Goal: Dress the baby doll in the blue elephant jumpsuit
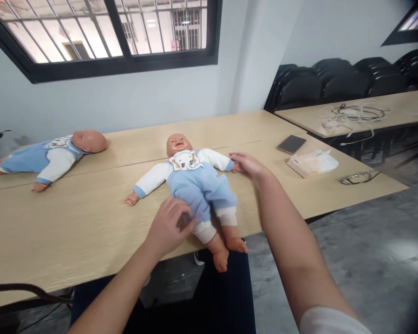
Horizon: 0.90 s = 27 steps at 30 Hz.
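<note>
A baby doll [204, 183] in a light blue and white outfit with an elephant face on the chest lies on its back on the table [90, 232]. Its feet stick out past the front edge. My right hand [246, 164] is at the doll's hand on the right, fingers over it by the blue cuff; the thumb is hidden. Beside the doll's leg on the left, my left hand [170, 225] hovers with curved fingers and the thumb apart. It is slightly blurred, and nothing shows in it.
Another baby doll [61, 155] in matching clothes lies at the left. To the right are a dark phone [291, 144], a tissue pack [311, 163] and eyeglasses [359, 177]. Tangled cables [355, 113] cover part of a second table, with stacked black chairs [344, 86] behind.
</note>
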Motion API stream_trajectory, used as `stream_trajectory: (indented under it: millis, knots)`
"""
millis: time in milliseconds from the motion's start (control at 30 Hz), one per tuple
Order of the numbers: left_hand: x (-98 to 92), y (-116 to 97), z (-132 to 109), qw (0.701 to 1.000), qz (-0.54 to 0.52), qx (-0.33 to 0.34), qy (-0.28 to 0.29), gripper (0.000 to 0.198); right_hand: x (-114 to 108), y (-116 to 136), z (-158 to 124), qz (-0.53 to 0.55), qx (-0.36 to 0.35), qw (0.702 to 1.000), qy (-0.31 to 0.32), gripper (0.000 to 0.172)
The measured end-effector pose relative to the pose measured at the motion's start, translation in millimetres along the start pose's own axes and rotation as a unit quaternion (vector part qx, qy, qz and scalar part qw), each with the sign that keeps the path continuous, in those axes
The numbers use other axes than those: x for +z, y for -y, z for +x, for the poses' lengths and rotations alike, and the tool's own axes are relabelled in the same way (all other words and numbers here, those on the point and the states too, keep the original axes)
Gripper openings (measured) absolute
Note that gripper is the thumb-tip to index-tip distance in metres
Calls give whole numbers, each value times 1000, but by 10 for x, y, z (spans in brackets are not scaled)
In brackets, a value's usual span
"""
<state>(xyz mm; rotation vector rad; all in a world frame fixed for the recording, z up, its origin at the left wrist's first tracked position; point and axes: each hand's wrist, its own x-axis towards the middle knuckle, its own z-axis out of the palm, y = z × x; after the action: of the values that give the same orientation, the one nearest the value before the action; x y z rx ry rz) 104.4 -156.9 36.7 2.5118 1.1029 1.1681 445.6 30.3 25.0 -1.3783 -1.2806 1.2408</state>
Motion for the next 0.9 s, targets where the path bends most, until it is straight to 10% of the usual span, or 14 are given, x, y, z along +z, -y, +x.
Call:
stream_trajectory:
  millis: [167,567,767,900]
  knots:
    - [68,41,-372,999,-13,-25,20,22,61,-146,-36,-131,-86,983,-97,33]
    - [125,20,-410,995,76,57,-11,14,279,-240,-531,-182,-172,944,-216,38]
    - [105,-7,-429,991,110,80,-3,4,655,-156,-1802,-247,-349,853,-301,25]
    - [110,-10,-430,992,108,59,5,3,1052,-315,-2812,-374,-474,780,-164,29]
